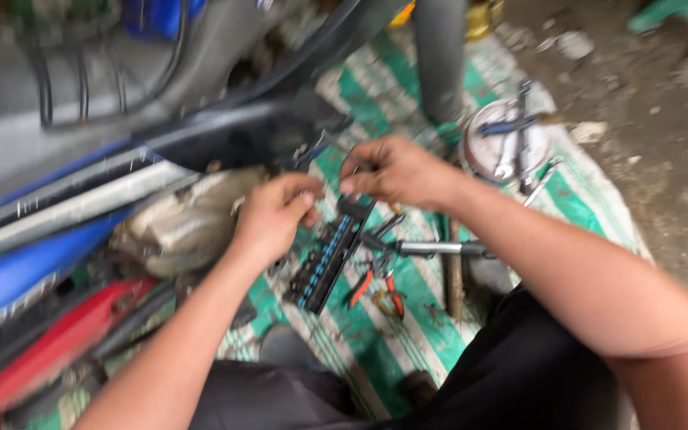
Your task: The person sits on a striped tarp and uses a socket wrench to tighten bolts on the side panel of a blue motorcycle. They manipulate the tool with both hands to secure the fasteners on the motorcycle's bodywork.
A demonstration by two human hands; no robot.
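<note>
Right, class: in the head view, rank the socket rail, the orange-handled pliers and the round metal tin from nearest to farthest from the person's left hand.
1. Socket rail: just below and right of the left hand, almost touching.
2. Orange-handled pliers: lower right, on the striped mat.
3. Round metal tin: far right, beyond the right hand.

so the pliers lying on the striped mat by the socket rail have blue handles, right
Not quite. The head view shows the pliers with red-orange handles, not blue. They do lie on the green-and-white striped mat, just beside the socket rail, below the left hand and right hand.
</note>
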